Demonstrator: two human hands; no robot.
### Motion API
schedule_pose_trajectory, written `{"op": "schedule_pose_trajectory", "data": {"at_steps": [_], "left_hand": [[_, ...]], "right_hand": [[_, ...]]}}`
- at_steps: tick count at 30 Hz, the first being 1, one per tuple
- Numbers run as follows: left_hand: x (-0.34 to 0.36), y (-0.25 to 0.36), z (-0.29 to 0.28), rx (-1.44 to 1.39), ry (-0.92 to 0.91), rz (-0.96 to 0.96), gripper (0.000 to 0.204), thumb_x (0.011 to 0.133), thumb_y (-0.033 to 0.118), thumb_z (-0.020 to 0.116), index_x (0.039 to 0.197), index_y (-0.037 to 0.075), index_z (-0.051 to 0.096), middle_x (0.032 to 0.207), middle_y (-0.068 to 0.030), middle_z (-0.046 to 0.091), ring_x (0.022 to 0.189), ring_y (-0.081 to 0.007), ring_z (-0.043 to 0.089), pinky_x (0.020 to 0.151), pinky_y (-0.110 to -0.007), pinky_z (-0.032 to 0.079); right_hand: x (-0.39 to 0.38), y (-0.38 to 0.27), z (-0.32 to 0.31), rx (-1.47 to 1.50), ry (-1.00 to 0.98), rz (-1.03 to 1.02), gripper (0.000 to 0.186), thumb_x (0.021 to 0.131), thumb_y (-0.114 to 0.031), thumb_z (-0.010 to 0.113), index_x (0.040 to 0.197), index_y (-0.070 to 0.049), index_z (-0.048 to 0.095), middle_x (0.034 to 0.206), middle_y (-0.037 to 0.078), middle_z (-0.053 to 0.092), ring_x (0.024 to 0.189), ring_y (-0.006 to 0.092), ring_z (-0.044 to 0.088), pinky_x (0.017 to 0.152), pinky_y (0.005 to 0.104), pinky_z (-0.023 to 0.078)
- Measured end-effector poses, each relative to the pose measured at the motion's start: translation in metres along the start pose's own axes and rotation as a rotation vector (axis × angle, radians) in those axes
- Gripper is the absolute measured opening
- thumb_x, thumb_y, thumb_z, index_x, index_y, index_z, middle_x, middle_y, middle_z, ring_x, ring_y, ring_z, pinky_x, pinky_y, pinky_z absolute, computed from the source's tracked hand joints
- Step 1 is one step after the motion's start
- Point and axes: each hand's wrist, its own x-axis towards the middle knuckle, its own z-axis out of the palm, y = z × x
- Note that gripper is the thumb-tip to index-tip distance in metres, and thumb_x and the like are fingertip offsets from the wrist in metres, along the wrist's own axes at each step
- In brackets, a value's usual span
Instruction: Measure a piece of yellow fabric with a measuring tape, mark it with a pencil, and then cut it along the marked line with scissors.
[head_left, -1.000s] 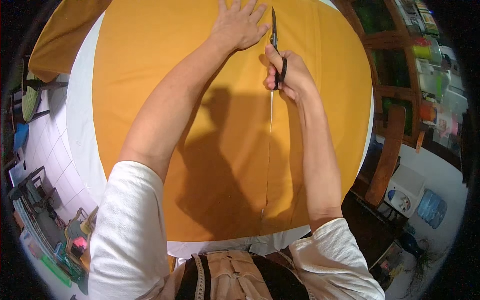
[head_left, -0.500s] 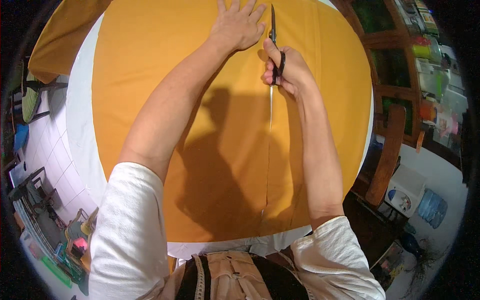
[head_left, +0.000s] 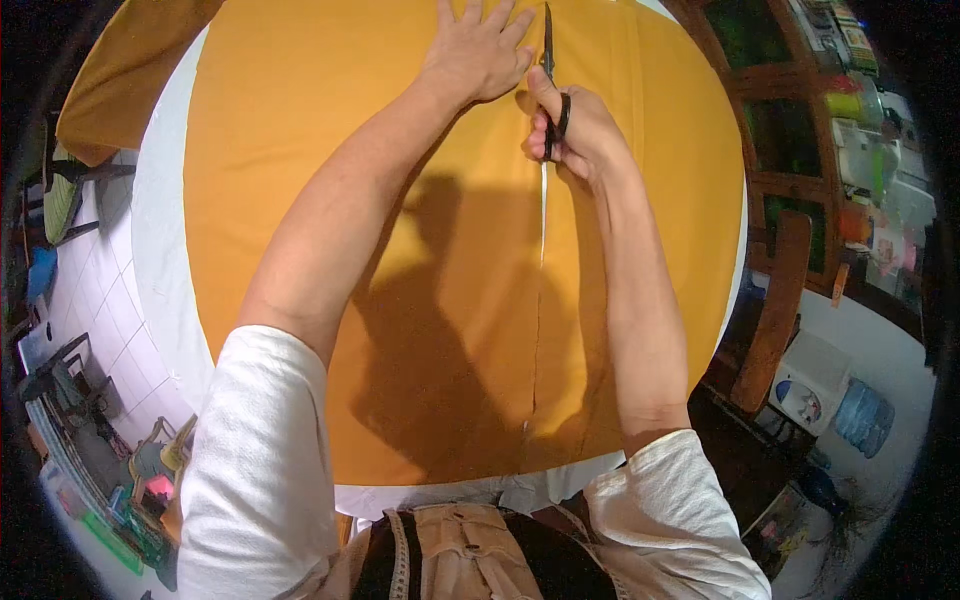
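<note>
A wide mustard-yellow cloth (head_left: 300, 200) lies spread over a white cover (head_left: 160, 250). My left hand (head_left: 478, 55) presses flat on its far part, fingers spread. Just right of it, my right hand (head_left: 585, 130) grips black-handled scissors (head_left: 548, 45), thumb and fingers in the loops and blades pointing away from me along the cloth. A straight slit runs from the near edge up to the scissors, with white showing through its upper stretch. Whether the blades are parted is hard to make out.
Another piece of yellow cloth (head_left: 130, 75) hangs at the far left. Chairs and tiled floor (head_left: 110, 300) lie to the left. On the right are a wooden chair back (head_left: 780, 310), a cabinet (head_left: 790, 130) with containers, and a blue water jug (head_left: 863, 415).
My right hand and the scissors have shifted slightly farther away along the cloth. The left hand stays put.
</note>
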Motion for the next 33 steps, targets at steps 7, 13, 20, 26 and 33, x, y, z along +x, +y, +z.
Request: {"op": "schedule_pose_trajectory", "data": {"at_steps": [7,13,20,26,33], "left_hand": [[0.003,-0.011,0.019,-0.022,0.064,0.011,0.065,0.102,0.045,0.037,0.153,0.004,0.04,0.162,-0.0193,0.035,0.149,-0.0483,0.026,0.117,-0.072,0.014],[-0.005,-0.006,0.029,0.04,0.265,0.05,0.065,0.102,0.045,0.037,0.154,0.004,0.04,0.162,-0.0191,0.035,0.149,-0.0482,0.026,0.117,-0.072,0.014],[-0.001,-0.001,0.002,-0.005,0.021,0.0,0.064,0.102,0.042,0.037,0.153,0.004,0.04,0.162,-0.0197,0.035,0.148,-0.0492,0.027,0.117,-0.072,0.015],[-0.002,0.0,0.004,0.031,0.066,0.026,0.062,0.102,0.039,0.037,0.152,0.004,0.041,0.161,-0.0201,0.036,0.147,-0.0507,0.028,0.116,-0.072,0.016],[-0.001,0.0,0.004,0.01,0.052,0.028,0.061,0.102,0.037,0.037,0.152,0.003,0.041,0.159,-0.0206,0.038,0.146,-0.0514,0.031,0.116,-0.072,0.018]], "right_hand": [[0.003,-0.009,0.006,0.017,-0.004,0.008,0.061,0.082,-0.055,0.082,0.07,-0.001,0.057,0.055,0.008,0.051,0.042,0.0188,0.055,0.039,0.0278,0.048],[0.005,-0.01,0.004,0.009,0.011,0.007,0.061,0.082,-0.055,0.082,0.069,-0.001,0.056,0.055,0.008,0.051,0.042,0.0185,0.054,0.04,0.0276,0.049],[0.009,-0.016,0.001,-0.047,-0.016,0.029,0.062,0.083,-0.059,0.079,0.072,-0.003,0.056,0.06,0.007,0.052,0.047,0.0163,0.054,0.048,0.0309,0.054],[0.012,-0.013,0.0,-0.029,0.0,0.019,0.061,0.083,-0.058,0.08,0.073,-0.003,0.056,0.059,0.007,0.051,0.047,0.016,0.053,0.048,0.0306,0.053],[0.021,-0.018,0.001,0.012,-0.012,0.022,0.059,0.084,-0.056,0.079,0.075,-0.002,0.057,0.06,0.007,0.05,0.048,0.0165,0.05,0.046,0.0297,0.05]]}}
